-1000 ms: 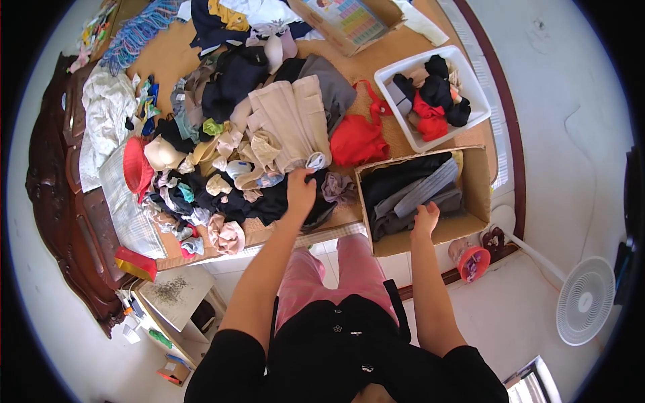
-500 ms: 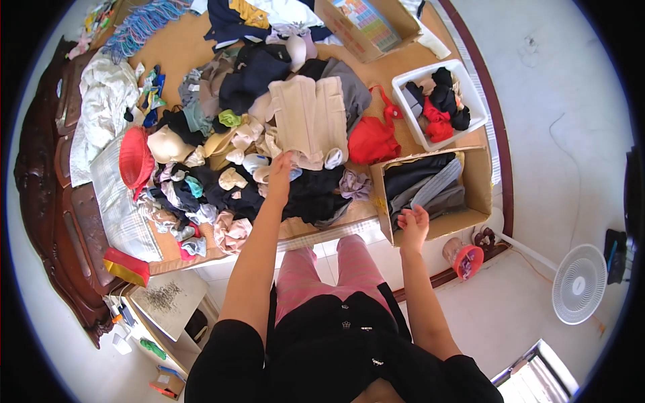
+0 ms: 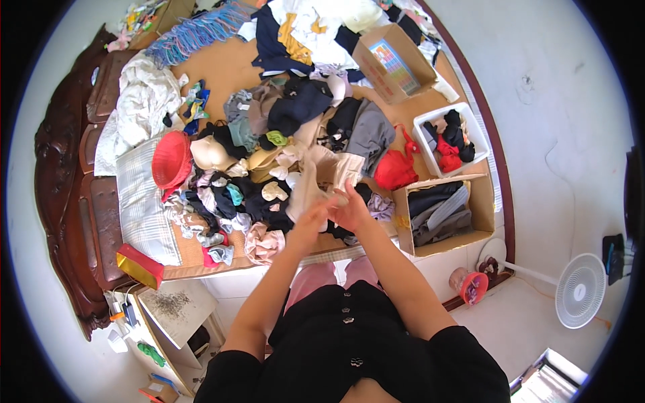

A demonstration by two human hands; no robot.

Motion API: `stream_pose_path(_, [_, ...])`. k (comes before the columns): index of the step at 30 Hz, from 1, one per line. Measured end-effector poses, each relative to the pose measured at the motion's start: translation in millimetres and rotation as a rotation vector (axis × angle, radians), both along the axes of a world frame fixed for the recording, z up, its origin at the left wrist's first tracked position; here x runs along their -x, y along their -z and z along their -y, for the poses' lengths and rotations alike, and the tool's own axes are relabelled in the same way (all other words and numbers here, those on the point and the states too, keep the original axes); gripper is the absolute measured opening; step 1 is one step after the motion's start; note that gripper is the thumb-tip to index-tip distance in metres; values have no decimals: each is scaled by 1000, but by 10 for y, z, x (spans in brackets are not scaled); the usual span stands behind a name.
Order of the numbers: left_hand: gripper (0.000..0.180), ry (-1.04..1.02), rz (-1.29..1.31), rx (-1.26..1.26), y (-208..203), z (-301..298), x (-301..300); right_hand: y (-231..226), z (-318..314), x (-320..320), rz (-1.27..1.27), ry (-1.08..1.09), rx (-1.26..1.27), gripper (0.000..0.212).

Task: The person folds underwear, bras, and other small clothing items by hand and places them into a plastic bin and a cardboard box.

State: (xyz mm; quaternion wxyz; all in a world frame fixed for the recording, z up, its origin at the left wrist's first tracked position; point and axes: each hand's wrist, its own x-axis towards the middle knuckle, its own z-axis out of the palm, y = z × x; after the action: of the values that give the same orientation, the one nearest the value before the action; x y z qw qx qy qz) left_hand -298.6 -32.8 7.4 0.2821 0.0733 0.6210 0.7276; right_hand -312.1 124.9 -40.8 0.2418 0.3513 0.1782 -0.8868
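Note:
A beige girdle-like garment (image 3: 329, 168) is lifted off the clothes pile, bent and partly folded, just in front of me. My right hand (image 3: 349, 209) grips its lower right edge, thumb up. Close beside it, my left hand (image 3: 312, 220) is closed on the near lower edge, its fingers slightly blurred. Around the garment lie a beige bra (image 3: 211, 154), a lime-green piece (image 3: 276, 138), grey trousers (image 3: 371, 131) and a red garment (image 3: 396, 168). Black clothes under my hands are partly hidden.
On the bed's right side stand a cardboard box (image 3: 482, 201) of folded dark clothes and a white bin (image 3: 428, 121) of small garments. An open carton (image 3: 376, 74) lies farther back. A red basket (image 3: 171, 161) sits left; a white fan (image 3: 580, 290) stands right.
The beige garment, flat on the pile before, is now lifted and bent. My right hand has moved left from the cardboard box to grip it, next to my left hand.

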Motion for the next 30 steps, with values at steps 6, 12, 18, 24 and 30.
stream_pose_path(6, [43, 297, 84, -72, -225, 51, -497, 121, 15, 107, -412, -224, -119, 43])
stream_pose_path(12, [78, 32, 580, -522, 12, 243, -398, -848, -167, 83, -681, -238, -553, 42])
stream_pose_path(18, [79, -53, 328, -865, -591, 55, 132, -1154, 123, -287, -978, -186, -1095, 43])
stream_pose_path(24, [49, -264, 420, -621, -944, -95, 528, -795, -45, -482, -1246, -441, -835, 56])
stream_pose_path(30, [54, -62, 284, -474, -1519, -99, 753, -338, -831, -832, -605, -934, -771, 38])
